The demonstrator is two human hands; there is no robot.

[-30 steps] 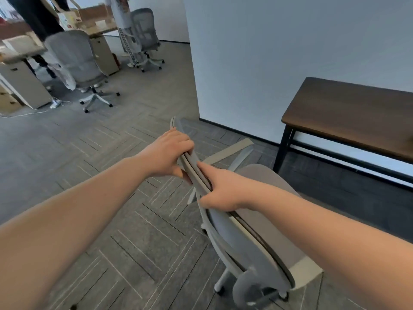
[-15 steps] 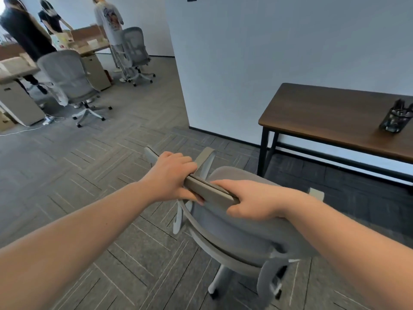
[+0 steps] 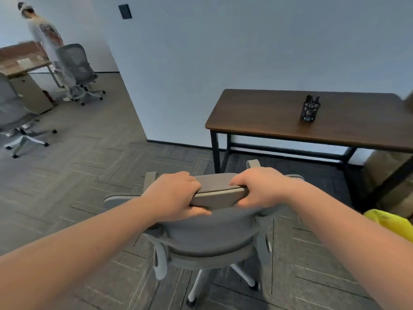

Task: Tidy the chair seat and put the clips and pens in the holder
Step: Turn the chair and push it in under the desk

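A grey office chair (image 3: 207, 240) stands right in front of me, its back towards me and facing the brown table (image 3: 348, 124). My left hand (image 3: 173, 195) and my right hand (image 3: 261, 186) both grip the top edge of the chair back. A black mesh holder (image 3: 309, 110) with dark items sticking out stands on the table. The chair seat is mostly hidden behind the backrest and my hands; I see no loose clips or pens.
A white wall runs behind the table. Something yellow (image 3: 388, 220) lies at the right edge by a cardboard box (image 3: 388, 175). Far left, two more grey chairs (image 3: 77, 70) stand near desks, and a person (image 3: 48, 41) stands there. Grey carpet tiles cover the floor.
The chair has swung round from edge-on to square in front of me, facing the table. My view has turned right, bringing the table and holder into fuller sight. Both hands kept their grip.
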